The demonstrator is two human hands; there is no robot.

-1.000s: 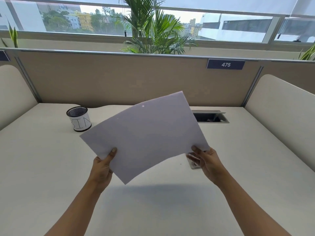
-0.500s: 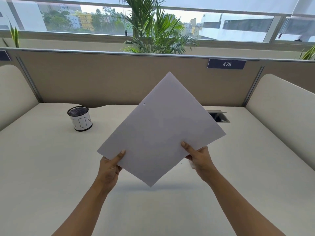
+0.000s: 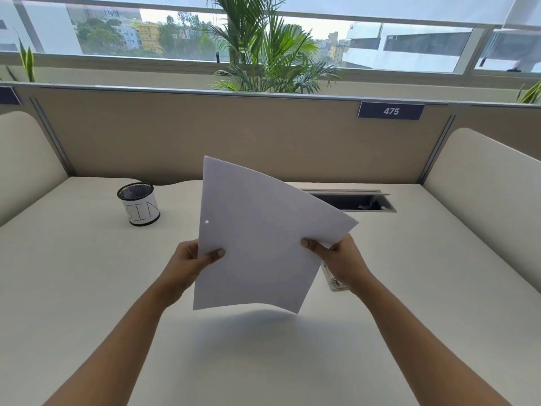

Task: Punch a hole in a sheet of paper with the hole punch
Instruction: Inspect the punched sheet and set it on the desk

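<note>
Readable writing: white "475" on a dark blue plate (image 3: 390,111), upper right of frame, fixed to the top edge of the tan partition (image 3: 205,136). Hand-lettered black "SIN" or similar on the white band of a black mesh cup (image 3: 139,204), left of centre; first letter partly turned away, not sure of it. A second dark blue plate (image 3: 8,95) cut off at the left edge, text unreadable.

Sheet of paper (image 3: 260,238) at frame centre, held up off the desk, tilted, bowed along its lower edge, shadow on the surface beneath. One small round hole (image 3: 207,221) near the sheet's left edge. Left hand (image 3: 190,263) pinching the left edge, thumb on the front face, fingers behind. Right hand (image 3: 341,259) pinching the right edge just below the right corner, thumb on the front. Hole punch (image 3: 333,281) lying on the desk just behind the right hand, mostly hidden by hand and sheet; only a pale metallic part visible.

Surface: cream desk (image 3: 87,288), matte. Open cable hatch (image 3: 351,200) right of centre, behind the paper. Rounded cream side panels at far left and right.

Room: long window across the top of frame, palm plant (image 3: 263,54) behind the partition, buildings and trees outside, overcast sky.
</note>
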